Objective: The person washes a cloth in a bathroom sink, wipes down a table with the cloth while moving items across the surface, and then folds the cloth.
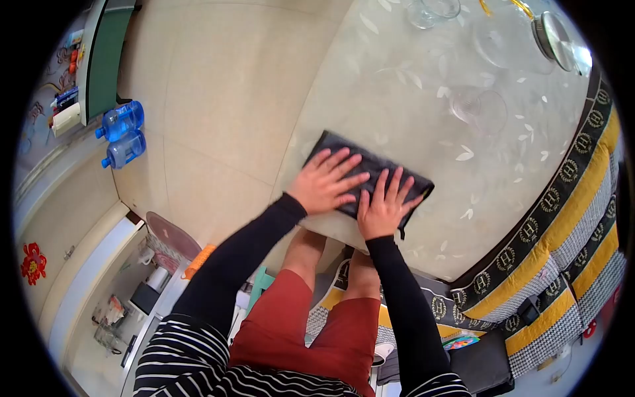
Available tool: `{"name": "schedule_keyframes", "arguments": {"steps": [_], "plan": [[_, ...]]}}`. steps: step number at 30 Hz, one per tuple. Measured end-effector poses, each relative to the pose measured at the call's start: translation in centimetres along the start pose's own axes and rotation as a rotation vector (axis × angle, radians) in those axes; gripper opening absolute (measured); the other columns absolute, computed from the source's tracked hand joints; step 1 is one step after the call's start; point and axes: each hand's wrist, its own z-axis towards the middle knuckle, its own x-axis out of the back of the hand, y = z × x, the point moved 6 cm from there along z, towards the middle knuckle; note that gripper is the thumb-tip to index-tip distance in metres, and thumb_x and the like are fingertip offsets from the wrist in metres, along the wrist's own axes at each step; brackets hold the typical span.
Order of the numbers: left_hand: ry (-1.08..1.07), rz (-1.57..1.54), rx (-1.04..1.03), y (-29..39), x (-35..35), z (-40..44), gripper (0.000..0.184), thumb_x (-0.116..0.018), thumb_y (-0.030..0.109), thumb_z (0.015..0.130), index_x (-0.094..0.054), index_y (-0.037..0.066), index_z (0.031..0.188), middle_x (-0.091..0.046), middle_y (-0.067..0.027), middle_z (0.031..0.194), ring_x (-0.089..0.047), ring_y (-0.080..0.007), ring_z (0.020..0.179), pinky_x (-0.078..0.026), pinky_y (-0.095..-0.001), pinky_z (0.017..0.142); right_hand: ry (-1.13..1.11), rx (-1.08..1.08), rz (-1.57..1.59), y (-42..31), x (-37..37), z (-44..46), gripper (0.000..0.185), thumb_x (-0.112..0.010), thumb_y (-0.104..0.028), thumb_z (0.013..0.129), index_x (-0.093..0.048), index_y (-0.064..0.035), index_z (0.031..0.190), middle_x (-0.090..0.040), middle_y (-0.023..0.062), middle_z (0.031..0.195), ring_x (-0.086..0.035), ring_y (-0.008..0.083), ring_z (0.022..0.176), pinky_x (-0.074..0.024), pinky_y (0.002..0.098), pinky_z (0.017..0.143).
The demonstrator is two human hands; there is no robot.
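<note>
A folded black piece of thin, slightly shiny material [372, 161] lies flat near the edge of the pale, leaf-patterned table [430, 238]. My left hand [324, 183] rests palm down on its left part, fingers spread. On its right part lies my right hand [385, 206], also flat with the fingers apart. Neither hand grips anything. A short dark strip hangs from the right corner of the folded material. Whether it is cloth or plastic I cannot tell.
A glass cup [433, 10] and a clear vessel with a metal lid [554, 41] stand at the table's far side. A sofa with black, yellow and grey covers [552, 248] borders the right. Two blue water bottles [124, 135] are on the left.
</note>
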Motion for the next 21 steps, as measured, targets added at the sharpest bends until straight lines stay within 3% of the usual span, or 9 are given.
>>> {"name": "schedule_keyframes", "arguments": {"steps": [3,9,11,13,14,15,17,19,21], "plan": [[0.038,0.021,-0.056,-3.7,2.7,3.8,0.057,-0.065,0.047,0.094,-0.056,0.029,0.147,-0.04,-0.0088,0.163,-0.031,-0.0304,0.153,-0.019,-0.052,0.124,0.05,0.007,0.028,-2.0,0.8,5.6,0.065,-0.066,-0.034,0.093,-0.05,-0.0041,0.149,-0.032,0.0193,0.165,-0.022,0.0416,0.155,-0.0093,0.0803,0.113],[0.217,0.186,-0.066,-10.8,7.0,11.7,0.054,-0.067,0.039,0.095,-0.057,0.028,0.147,-0.044,-0.0062,0.16,-0.036,-0.0306,0.15,-0.024,-0.0512,0.123,0.329,0.088,0.002,-4.4,2.1,17.9,0.055,-0.062,-0.033,0.098,-0.053,-0.007,0.146,-0.047,0.017,0.156,-0.038,0.0357,0.149,-0.0195,0.0776,0.112],[0.296,0.35,-0.073,-12.7,8.3,14.3,0.049,-0.062,0.043,0.097,-0.059,0.027,0.143,-0.051,-0.0063,0.154,-0.042,-0.0302,0.143,-0.03,-0.0514,0.12,0.385,0.097,-0.063,-4.7,2.5,22.0,0.05,-0.055,-0.036,0.103,-0.053,-0.0119,0.147,-0.047,0.0143,0.156,-0.039,0.0346,0.148,-0.0247,0.0758,0.111],[0.422,0.326,-0.063,-14.0,9.9,16.0,0.046,-0.064,0.034,0.096,-0.061,0.025,0.141,-0.053,-0.0058,0.151,-0.049,-0.0314,0.135,-0.039,-0.049,0.115,0.45,0.12,-0.089,-4.9,3.0,25.4,0.049,-0.052,-0.038,0.103,-0.054,-0.0124,0.146,-0.049,0.0121,0.154,-0.041,0.0322,0.147,-0.0265,0.075,0.111],[0.198,0.206,0.049,-15.0,9.5,17.2,0.053,-0.058,0.034,0.101,-0.051,0.017,0.15,-0.04,-0.0159,0.161,-0.039,-0.0414,0.143,-0.033,-0.0521,0.118,0.456,0.137,-0.104,-4.8,2.8,26.5,0.049,-0.052,-0.037,0.103,-0.054,-0.0124,0.146,-0.049,0.0117,0.155,-0.041,0.0318,0.147,-0.0266,0.0752,0.111],[0.166,0.103,0.104,-15.5,9.1,17.4,0.055,-0.061,0.037,0.097,-0.053,0.017,0.148,-0.042,-0.016,0.159,-0.04,-0.0402,0.143,-0.035,-0.0538,0.116,0.464,0.155,-0.12,-4.9,2.7,26.9,0.049,-0.052,-0.036,0.103,-0.054,-0.0124,0.146,-0.049,0.0113,0.155,-0.041,0.0313,0.147,-0.0267,0.0753,0.111],[0.179,0.077,0.076,-15.1,8.9,16.5,0.053,-0.055,0.028,0.101,-0.048,0.016,0.152,-0.045,-0.017,0.157,-0.041,-0.0381,0.143,-0.041,-0.0519,0.111,0.479,0.176,-0.072,-5.3,2.5,25.6,0.047,-0.054,-0.034,0.101,-0.058,-0.0122,0.142,-0.051,0.0106,0.154,-0.043,0.0304,0.146,-0.0274,0.072,0.113],[0.386,0.193,0.04,-14.2,7.9,13.4,0.047,-0.064,0.024,0.094,-0.061,0.024,0.14,-0.054,-0.0056,0.15,-0.052,-0.0331,0.129,-0.047,-0.0456,0.108,0.459,0.197,-0.022,-5.7,2.3,23.4,0.045,-0.056,-0.033,0.1,-0.06,-0.0123,0.14,-0.052,0.0103,0.153,-0.044,0.0302,0.145,-0.028,0.0694,0.114],[0.326,0.163,0.104,-13.2,6.8,9.9,0.052,-0.066,0.017,0.089,-0.062,0.025,0.14,-0.053,-0.0055,0.151,-0.053,-0.0355,0.124,-0.052,-0.0433,0.102,0.396,0.249,0.052,-6.7,2.1,20.2,0.041,-0.061,-0.025,0.096,-0.063,-0.0109,0.134,-0.054,0.0094,0.152,-0.047,0.0296,0.142,-0.0281,0.0608,0.117]]}}
